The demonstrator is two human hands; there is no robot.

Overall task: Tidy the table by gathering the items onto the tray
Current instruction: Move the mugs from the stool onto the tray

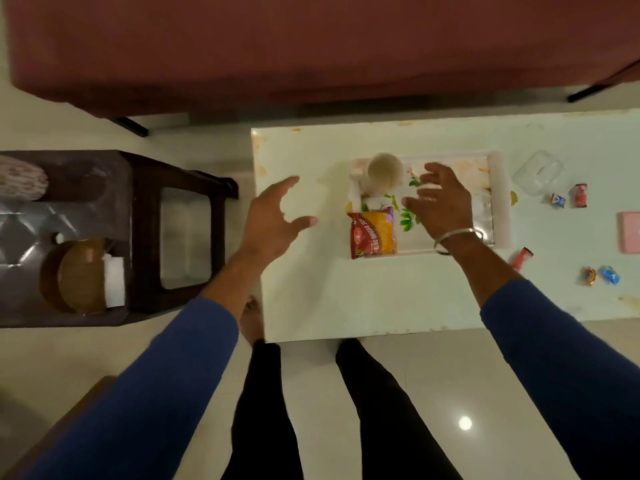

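A white tray (498,199) with a leaf print lies on the pale table (346,299). On its left part lie a red and yellow snack packet (373,233) and a beige cup (384,169). My right hand (441,202) hovers over the tray's middle, fingers spread, holding nothing. My left hand (273,220) is open above the table's left edge, also holding nothing. To the right of the tray lie a clear plastic container (536,172), several wrapped candies (579,195) and a pink object (629,232) at the frame edge.
A dark stool (166,233) stands left of the table with a brown round container (81,275) beside it. A maroon sofa (311,46) runs behind the table. My legs in black trousers (381,410) are at the table's near edge.
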